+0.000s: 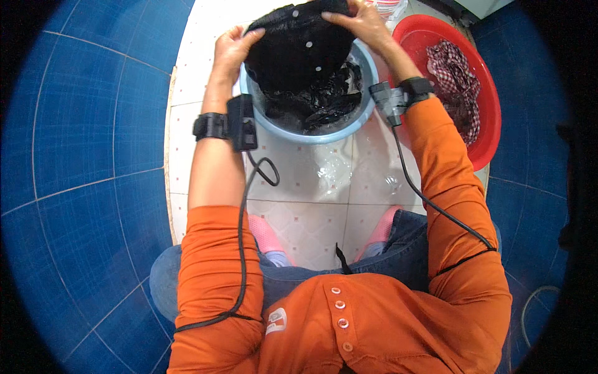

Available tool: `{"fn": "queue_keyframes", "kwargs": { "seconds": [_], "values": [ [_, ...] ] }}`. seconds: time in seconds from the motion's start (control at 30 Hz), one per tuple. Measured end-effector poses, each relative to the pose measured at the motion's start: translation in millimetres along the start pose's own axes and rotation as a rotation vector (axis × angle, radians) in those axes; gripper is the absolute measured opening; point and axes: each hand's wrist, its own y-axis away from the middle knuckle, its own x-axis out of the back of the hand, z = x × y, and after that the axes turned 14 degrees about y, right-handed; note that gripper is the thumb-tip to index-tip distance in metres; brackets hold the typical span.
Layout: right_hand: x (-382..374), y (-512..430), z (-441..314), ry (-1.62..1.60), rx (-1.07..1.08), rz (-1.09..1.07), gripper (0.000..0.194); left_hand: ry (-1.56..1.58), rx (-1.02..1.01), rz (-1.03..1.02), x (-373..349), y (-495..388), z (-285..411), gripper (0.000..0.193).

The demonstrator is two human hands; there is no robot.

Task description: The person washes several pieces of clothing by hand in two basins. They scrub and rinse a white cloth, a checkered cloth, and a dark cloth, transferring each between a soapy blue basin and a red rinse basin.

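Observation:
A wet black garment with white buttons (299, 56) is stretched between my two hands over a light blue plastic basin (310, 139). My left hand (233, 49) pinches its left edge between thumb and fingers. At its upper right edge, my right hand (362, 23) grips the cloth, thumb on top. The garment's lower part hangs into the basin, where more dark wet cloth (322, 110) lies in water. Both wrists carry strapped black devices with cables.
A red plastic basin (493, 117) with a red-and-white checked cloth (455, 79) stands at the right. Water wets the white tiled floor (303, 173). Blue tiled walls (84, 140) rise on both sides. Part of a white and red container (387, 5) shows at the top.

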Motion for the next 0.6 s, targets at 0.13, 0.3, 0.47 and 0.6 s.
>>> {"fn": "queue_keyframes", "kwargs": {
  "seconds": [0.13,0.3,0.47,0.6],
  "values": [
    [-58,13,54,-0.080,-0.042,-0.069,0.053,-0.370,0.135,0.236,-3,4,-55,0.035],
    [-85,47,60,0.420,-0.145,-0.628,0.060,-0.612,0.145,0.120,-20,13,-78,0.033],
    [-80,52,57,0.332,-0.019,-0.587,0.049,-1.098,0.410,-0.315,-52,45,-87,0.041],
    [-50,25,72,0.267,0.100,-0.128,0.044,-0.834,0.390,0.062,-22,24,-72,0.027]
  ]
}}
